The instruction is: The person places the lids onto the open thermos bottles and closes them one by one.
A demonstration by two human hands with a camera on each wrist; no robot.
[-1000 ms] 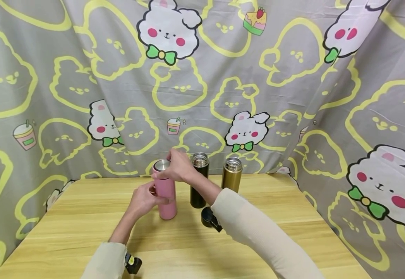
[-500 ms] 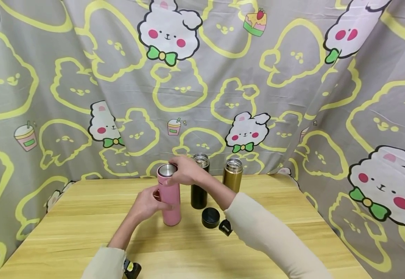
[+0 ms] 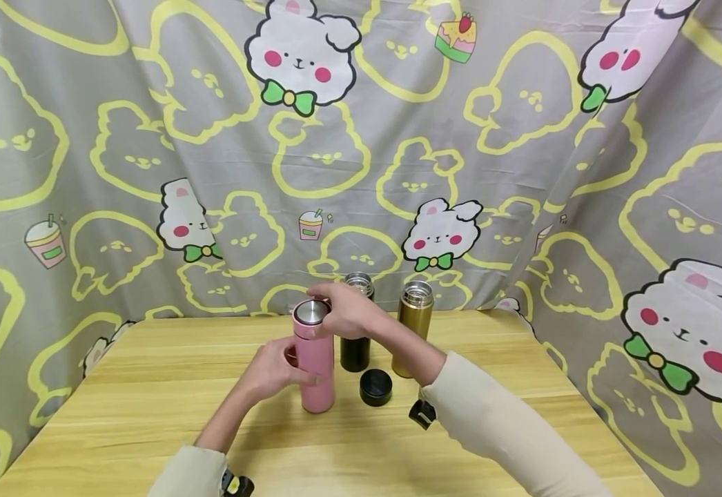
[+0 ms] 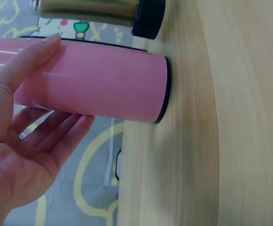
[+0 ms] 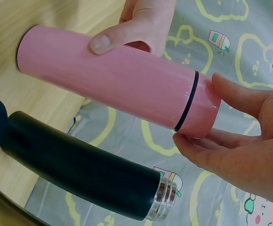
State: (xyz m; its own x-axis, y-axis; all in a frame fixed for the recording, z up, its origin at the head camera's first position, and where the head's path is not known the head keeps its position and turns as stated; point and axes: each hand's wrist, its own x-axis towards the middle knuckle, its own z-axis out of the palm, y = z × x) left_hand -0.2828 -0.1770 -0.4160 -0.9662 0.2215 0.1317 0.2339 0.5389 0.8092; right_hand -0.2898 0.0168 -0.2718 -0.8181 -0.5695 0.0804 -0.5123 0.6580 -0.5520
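Note:
My left hand [image 3: 274, 369] grips the body of an upright pink thermos bottle [image 3: 316, 366], with its thumb across the front in the right wrist view. At the top, my right hand [image 3: 350, 310] holds the bottle's pink lid [image 5: 203, 106] between thumb and fingers. A metallic disc shows on the lid's top, and a dark ring [image 5: 187, 101] runs just below the lid. The pink base [image 4: 162, 89] is close to the table; whether it touches is hard to tell. Beside it stands a black thermos bottle [image 5: 82, 165] without a lid, its steel neck bare.
A gold thermos bottle [image 3: 412, 324], also lidless, stands right of the black one, partly behind my right forearm. A round black lid [image 3: 376, 387] lies in front of them on the wooden table [image 3: 150, 386]. Patterned curtain [image 3: 361, 138] hangs behind and at both sides.
Both hands have moved right and nearer to me, together with the pink thermos bottle. The right forearm has shifted right and no longer covers the black lid. The other bottles stay where they were.

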